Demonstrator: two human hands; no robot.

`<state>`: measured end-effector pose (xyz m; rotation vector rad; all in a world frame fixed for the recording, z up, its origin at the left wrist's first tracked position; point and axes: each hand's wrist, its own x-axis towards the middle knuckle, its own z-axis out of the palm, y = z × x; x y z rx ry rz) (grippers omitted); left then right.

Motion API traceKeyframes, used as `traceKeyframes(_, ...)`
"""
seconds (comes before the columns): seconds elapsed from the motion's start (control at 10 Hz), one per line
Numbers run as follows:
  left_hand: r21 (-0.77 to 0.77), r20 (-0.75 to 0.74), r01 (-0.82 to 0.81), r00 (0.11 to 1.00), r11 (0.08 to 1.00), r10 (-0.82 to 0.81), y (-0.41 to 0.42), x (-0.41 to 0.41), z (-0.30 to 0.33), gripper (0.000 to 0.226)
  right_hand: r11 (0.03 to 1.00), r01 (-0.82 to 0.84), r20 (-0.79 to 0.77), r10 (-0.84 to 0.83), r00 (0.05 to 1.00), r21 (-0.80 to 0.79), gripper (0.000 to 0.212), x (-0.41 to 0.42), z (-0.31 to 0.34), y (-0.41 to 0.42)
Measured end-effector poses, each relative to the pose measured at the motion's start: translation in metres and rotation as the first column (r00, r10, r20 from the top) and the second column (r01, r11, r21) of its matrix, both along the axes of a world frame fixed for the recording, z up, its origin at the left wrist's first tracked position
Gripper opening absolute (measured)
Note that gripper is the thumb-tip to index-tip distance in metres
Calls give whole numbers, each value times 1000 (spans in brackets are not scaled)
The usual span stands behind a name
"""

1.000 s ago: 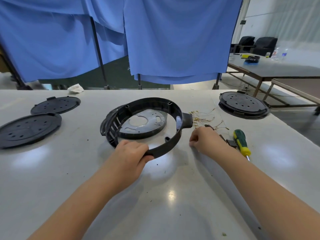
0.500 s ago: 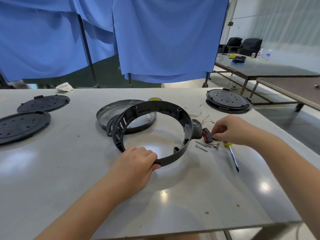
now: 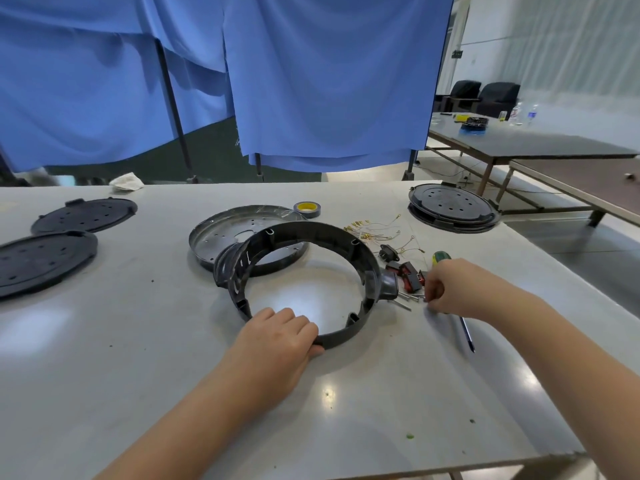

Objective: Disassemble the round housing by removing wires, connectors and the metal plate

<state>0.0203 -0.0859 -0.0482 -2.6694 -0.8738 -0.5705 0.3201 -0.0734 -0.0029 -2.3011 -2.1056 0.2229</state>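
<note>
Round housing [image 3: 349, 247] on table: left hand [image 3: 277, 336] grips near rim; right hand [image 3: 450, 289] pinches screws [image 3: 407, 299].

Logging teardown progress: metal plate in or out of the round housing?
Out. The metal plate lies on the table behind the round housing, and bare tabletop shows through the ring, which the left hand grips.

Left hand [image 3: 277, 336] palm down, fingers curled over the near rim of the round housing [image 3: 360, 268], thumb under the outer edge, forearm running in from bottom left. Right hand [image 3: 450, 292] low over the table, fingers curled inward, pinching something small at the fingertips; can't tell what. Right forearm enters from lower right.
</note>
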Motion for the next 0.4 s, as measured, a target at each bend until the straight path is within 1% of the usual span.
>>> traceKeyframes(0.1, 22, -42, 17, 999, 1000, -16, 2, 1, 4, 25, 1000, 5, 5, -5, 1000, -3, 15, 0, 1, 1)
traceKeyframes(0.2, -43, 7, -19, 1000, 999, 19, 4, 1, 10, 30, 999, -2, -15, 2, 1000, 44, 16, 2, 2, 1)
traceKeyframes(0.3, -149, 177, -30, 983, 988, 57, 8, -3, 15, 40, 996, 33, -86, -26, 996, 85, 12, 5, 9, 3)
traceKeyframes(0.4, -241, 374, -38, 918, 970, 129, 20, -8, 24, 37, 972, 59, -235, -3, 972, 229, 7, 2, 25, 4)
